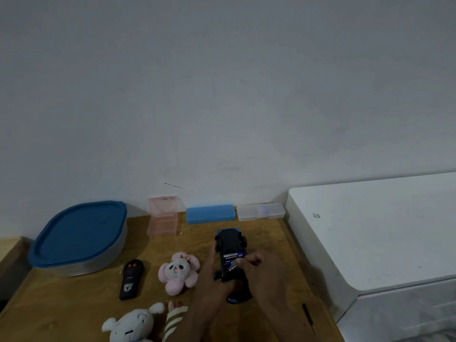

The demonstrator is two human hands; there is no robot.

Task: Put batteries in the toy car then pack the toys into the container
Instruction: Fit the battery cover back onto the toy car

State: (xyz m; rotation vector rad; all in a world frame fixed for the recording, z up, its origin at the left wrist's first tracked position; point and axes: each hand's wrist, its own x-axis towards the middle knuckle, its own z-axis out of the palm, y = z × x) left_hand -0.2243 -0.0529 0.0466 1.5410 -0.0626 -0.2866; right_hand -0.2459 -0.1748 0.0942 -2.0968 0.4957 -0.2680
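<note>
- Toy car: lies belly-up near the right edge of the table, nose toward the far edge, battery bay open to view.
- Batteries: labelled cells sit across the bay; whether they are fully seated cannot be told.
- Left hand: fingers curl along the car's left flank and grip it, steadying the body against the table.
- Right hand: fingers are curled, their tips pinching at the right end of the batteries.
- Step in hand, by judgement: seating the cells. It is done well by keeping the left-hand hold firm, pressing each cell against its spring end first, then pushing the free end flat, and checking polarity marks before the cover goes on.
- Risk, by judgement: a cell may spring out if pressure is released early. No bay cover can be made out.
- Container: stands at the far left corner, its blue lid on; it needs opening before packing.
- Awaiting packing: remote, pink plush and white plush, left of the car toward the near edge.
</note>
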